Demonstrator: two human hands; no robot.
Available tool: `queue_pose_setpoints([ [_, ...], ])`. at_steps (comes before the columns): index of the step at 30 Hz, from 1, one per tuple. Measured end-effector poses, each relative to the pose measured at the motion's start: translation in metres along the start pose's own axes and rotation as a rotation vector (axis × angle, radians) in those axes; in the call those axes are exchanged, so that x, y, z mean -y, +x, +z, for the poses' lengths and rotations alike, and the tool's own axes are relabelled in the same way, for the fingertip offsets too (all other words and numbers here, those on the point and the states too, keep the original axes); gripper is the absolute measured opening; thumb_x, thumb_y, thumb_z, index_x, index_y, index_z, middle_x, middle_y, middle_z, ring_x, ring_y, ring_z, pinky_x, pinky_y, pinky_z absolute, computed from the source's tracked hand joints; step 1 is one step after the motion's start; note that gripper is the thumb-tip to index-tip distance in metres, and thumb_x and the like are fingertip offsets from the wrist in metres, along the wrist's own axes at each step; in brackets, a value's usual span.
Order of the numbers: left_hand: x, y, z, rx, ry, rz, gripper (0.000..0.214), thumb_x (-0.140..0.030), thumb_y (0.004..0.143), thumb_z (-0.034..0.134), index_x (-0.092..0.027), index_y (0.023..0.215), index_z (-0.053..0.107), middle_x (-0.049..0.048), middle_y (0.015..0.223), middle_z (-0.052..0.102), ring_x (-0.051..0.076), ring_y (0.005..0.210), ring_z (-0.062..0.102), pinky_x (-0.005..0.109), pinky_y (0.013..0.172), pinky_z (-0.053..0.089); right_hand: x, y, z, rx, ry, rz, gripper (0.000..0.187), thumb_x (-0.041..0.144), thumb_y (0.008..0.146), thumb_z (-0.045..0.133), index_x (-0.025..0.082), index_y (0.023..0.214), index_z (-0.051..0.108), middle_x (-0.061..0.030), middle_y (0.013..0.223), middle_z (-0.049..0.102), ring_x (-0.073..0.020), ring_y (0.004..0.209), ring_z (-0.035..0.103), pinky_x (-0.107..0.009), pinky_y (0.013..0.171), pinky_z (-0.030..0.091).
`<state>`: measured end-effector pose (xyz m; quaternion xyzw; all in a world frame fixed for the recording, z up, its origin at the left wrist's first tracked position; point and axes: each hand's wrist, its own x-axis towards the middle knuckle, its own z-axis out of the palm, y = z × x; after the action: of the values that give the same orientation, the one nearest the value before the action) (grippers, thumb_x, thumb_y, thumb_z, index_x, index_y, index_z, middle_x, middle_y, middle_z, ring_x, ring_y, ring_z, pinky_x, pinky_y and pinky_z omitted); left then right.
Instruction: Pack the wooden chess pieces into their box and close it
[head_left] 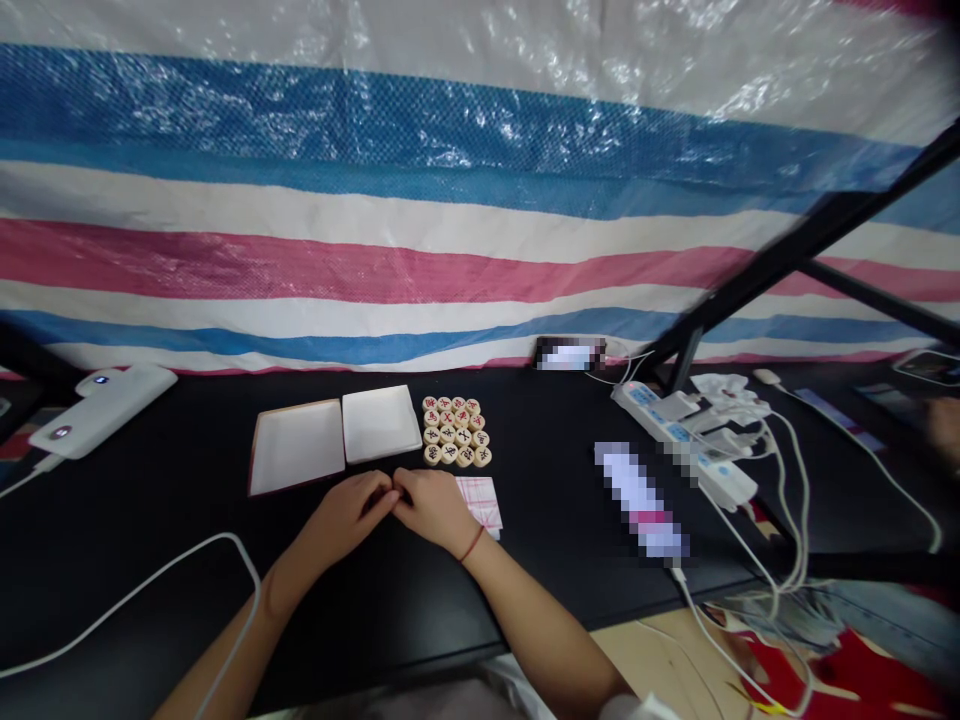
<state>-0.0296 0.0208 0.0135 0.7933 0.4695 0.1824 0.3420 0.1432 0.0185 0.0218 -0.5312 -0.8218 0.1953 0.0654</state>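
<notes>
At lower centre, the left hand (pixel 346 515) and right hand (pixel 435 510) are meeting fingertips, curled, grip unclear; the right is overlapping the folded grid sheet (pixel 484 500); chess pieces (pixel 455 432) are sitting clustered above, outside the empty white trays (pixel 300 445).

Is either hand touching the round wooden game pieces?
No: the left hand and right hand meet nearer the camera, apart from the game pieces.

- Bright, even light; glints of glare on the striped tarpaulin (pixel 480 130).
- Black table (pixel 150 520) reads dark; shadows faint.
- Sharp about the left hand (pixel 341 515) and right hand (pixel 435 508); edges bowed, right edge blurred.
- Three patches (pixel 637 500) pixelated.
</notes>
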Motion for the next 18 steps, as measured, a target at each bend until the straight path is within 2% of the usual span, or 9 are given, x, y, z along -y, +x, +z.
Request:
queue_pose_setpoints([
  [8,0.0019,0.0000,0.0010,0.015,0.004,0.001,0.028,-0.040,0.095,0.040,-0.021,0.079,0.053,0.0005,0.080,0.061,0.017,0.075,0.057,0.029,0.071,0.042,0.0001,0.0003,-0.0008,-0.002,0.005,0.004,0.013,0.032,0.091,0.054,0.020,0.088,0.060,-0.0016,0.084,0.071,-0.0145,0.073,0.064,-0.026,0.056,0.023],
  [18,0.0037,-0.0003,0.0015,0.020,0.007,0.002,0.027,-0.039,0.095,0.040,-0.021,0.079,0.052,0.0002,0.079,0.060,0.017,0.075,0.057,0.029,0.071,0.042,-0.0005,-0.0002,0.0006,0.000,0.003,0.002,0.012,0.031,0.091,0.055,0.021,0.089,0.060,-0.0012,0.084,0.071,-0.0143,0.073,0.063,-0.026,0.057,0.025],
])
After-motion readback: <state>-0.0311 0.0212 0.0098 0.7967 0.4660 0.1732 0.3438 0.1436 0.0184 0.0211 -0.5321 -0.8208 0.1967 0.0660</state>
